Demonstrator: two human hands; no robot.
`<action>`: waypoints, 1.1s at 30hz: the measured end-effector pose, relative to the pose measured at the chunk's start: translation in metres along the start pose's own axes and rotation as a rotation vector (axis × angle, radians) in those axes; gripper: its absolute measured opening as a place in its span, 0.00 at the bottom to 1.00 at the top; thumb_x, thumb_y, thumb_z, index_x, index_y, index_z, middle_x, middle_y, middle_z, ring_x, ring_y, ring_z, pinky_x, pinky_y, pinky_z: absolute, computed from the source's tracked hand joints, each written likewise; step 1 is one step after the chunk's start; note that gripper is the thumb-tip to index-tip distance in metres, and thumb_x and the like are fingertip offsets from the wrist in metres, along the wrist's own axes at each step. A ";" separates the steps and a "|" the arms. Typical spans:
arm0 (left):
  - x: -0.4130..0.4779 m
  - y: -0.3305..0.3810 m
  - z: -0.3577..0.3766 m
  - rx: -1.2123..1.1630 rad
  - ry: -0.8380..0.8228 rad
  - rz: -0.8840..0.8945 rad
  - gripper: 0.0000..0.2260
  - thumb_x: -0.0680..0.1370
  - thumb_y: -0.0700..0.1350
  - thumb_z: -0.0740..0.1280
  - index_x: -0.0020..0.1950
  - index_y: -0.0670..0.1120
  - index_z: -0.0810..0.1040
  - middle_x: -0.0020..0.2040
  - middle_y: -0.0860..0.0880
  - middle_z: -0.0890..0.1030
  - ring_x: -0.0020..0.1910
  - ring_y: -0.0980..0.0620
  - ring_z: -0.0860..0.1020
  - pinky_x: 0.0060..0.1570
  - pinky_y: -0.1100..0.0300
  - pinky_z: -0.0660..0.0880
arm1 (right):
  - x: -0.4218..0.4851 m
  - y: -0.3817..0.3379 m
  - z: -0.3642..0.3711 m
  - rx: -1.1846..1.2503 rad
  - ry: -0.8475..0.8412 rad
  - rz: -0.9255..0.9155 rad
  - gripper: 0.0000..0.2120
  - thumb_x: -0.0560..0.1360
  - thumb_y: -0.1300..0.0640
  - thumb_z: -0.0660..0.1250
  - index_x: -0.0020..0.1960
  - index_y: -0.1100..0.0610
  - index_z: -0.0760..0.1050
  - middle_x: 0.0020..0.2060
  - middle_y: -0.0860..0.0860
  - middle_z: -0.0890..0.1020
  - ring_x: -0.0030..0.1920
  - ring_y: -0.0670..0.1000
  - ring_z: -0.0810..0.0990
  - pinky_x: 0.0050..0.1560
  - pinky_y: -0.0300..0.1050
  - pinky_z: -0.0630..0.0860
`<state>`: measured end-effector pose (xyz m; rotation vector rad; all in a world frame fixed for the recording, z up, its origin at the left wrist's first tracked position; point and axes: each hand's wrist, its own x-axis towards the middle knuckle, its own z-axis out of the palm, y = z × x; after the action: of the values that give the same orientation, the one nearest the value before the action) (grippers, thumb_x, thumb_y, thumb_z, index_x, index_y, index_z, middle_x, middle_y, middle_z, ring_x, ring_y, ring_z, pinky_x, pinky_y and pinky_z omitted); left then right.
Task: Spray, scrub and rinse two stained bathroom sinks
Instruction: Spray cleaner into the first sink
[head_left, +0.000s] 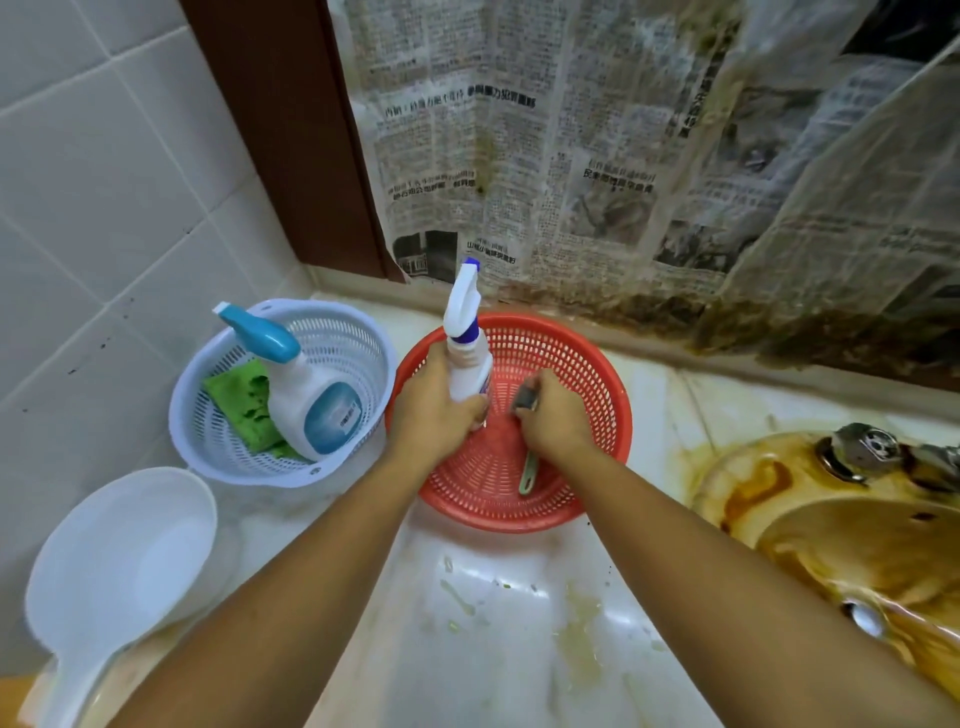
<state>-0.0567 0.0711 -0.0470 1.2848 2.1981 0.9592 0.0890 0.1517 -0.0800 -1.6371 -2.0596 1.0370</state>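
Note:
A red perforated basket (587, 415) sits on the counter at the centre. Inside it my left hand (431, 410) grips the lower body of a white spray bottle (467, 338) with a purple nozzle, which stands upright. My right hand (550, 421) is closed around a small brush (529, 397); its pale green handle (527, 475) pokes out below my palm. At the right edge lies a sink (841, 535) heavily stained brown and orange, with a metal tap (865, 449) at its back.
A white basket (343, 332) on the left holds a second spray bottle (306, 395) with a teal trigger and a green sponge (241, 410). A white scoop (119, 561) lies front left. Stained newspaper (571, 156) covers the wall behind. The counter (493, 623) shows smears.

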 end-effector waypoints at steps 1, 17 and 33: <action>-0.001 0.002 0.000 -0.012 0.009 0.002 0.30 0.73 0.46 0.77 0.71 0.49 0.68 0.61 0.46 0.81 0.59 0.41 0.79 0.57 0.47 0.76 | -0.002 -0.002 -0.004 0.016 0.007 -0.018 0.11 0.76 0.65 0.70 0.53 0.54 0.72 0.38 0.40 0.75 0.42 0.48 0.76 0.43 0.41 0.65; -0.129 0.093 -0.011 -0.300 0.117 0.154 0.25 0.69 0.53 0.80 0.63 0.59 0.75 0.55 0.61 0.83 0.52 0.60 0.83 0.56 0.50 0.81 | -0.153 0.030 -0.118 0.357 0.217 -0.235 0.17 0.78 0.58 0.73 0.65 0.47 0.77 0.41 0.45 0.81 0.40 0.42 0.80 0.39 0.28 0.72; -0.308 0.083 0.053 -0.162 0.108 -0.005 0.26 0.69 0.47 0.81 0.63 0.55 0.76 0.51 0.62 0.82 0.47 0.64 0.81 0.44 0.71 0.75 | -0.285 0.150 -0.099 0.415 0.009 -0.177 0.22 0.76 0.56 0.76 0.66 0.46 0.73 0.42 0.45 0.83 0.39 0.42 0.80 0.39 0.31 0.74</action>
<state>0.1766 -0.1513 -0.0179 1.1775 2.1509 1.2038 0.3428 -0.0686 -0.0627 -1.2279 -1.7897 1.2839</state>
